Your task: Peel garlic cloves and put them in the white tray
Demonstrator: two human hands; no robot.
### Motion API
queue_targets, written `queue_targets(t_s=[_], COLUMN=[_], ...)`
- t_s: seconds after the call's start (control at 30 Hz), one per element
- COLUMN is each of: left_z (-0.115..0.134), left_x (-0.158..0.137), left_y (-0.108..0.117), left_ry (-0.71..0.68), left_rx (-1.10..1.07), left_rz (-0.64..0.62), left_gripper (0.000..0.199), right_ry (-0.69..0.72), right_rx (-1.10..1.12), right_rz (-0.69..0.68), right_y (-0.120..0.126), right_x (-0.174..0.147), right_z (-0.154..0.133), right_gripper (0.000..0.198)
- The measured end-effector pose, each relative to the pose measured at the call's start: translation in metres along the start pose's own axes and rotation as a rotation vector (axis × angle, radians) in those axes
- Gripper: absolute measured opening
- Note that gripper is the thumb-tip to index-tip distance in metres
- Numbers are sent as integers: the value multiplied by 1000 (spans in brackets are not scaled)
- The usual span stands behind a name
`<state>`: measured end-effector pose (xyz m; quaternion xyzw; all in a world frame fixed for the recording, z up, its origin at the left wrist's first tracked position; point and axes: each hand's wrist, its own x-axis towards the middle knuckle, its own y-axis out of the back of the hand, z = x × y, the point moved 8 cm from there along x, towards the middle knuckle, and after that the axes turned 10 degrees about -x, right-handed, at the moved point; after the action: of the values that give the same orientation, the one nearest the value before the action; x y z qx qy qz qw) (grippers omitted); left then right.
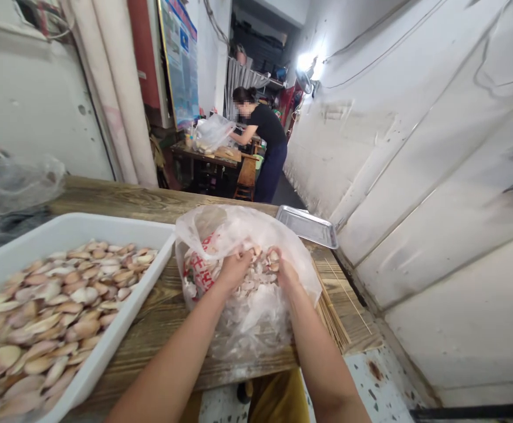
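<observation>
In front of me a translucent plastic bag point(303, 258) with red lettering stands wide open on the wooden table. Loose garlic and papery skins point(252, 282) fill it. Both of my hands reach inside. My left hand point(236, 267) is closed, its fingertips pinching a pale piece of garlic point(257, 251). Close beside it, my right hand point(284, 267) curls its fingers around another garlic piece point(274, 266). The bag's folds and the fingers hide part of both pieces. To the left, a white plastic tub point(162, 252) holds many separated garlic cloves point(80, 294).
A metal tray point(307, 226) lies at the table's far right. Thin bamboo sticks point(333, 317) lie right of the bag. Clear plastic point(16, 185) is bunched at far left. Further back, a person point(269, 135) leans over another table point(203, 154). A white wall point(436, 235) runs along the right.
</observation>
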<state>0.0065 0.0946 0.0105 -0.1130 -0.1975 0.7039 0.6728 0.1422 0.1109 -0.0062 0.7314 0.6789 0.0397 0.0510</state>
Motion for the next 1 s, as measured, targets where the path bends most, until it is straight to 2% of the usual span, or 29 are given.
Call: queue_targets(t_s=[0.07,0.2,0.3,0.37,0.47,0.63,0.67,0.73,0.83,0.9,1.0], left_z=[-4,-7,2,10,15,19,19,16,7,1,-2], left_x=[1,2,1,-1,-5,-6,-6,-4,1,4,9], left_y=[5,10,13,11,2,-3,-2,0,6,11,21], left_ry=[-16,-71,-147,-188,-206,-198,-190,-158,-79,-35,-51], left_rx=[150,352,452,551,688,840,853,818,597,439,370], left_rz=[15,41,79,71,-14,-68,-78,-127,-162,-128,-32], left_gripper=[26,24,27,29,32,34,35,37,39,38,33], right_ry=[-25,182,248,274,380,490,464,313,40,-26,-42], right_rx=[-102,-372,-464,-509,-533,-488,-469,-421,-344,-279,-144], right_rz=[-36,-53,-29,15,80,93,79,14,-126,-163,-99], right_y=[-1,-4,-6,-6,-6,-7,-6,-3,-4,-4,0], right_x=[-6,-19,-28,-31,-32,-30,-29,-24,-20,-20,-16], right_z=[-6,-38,-50,-53,-60,-64,-62,-52,-30,-23,-18], right_gripper=[35,35,27,25,22,21,21,24,31,34,38])
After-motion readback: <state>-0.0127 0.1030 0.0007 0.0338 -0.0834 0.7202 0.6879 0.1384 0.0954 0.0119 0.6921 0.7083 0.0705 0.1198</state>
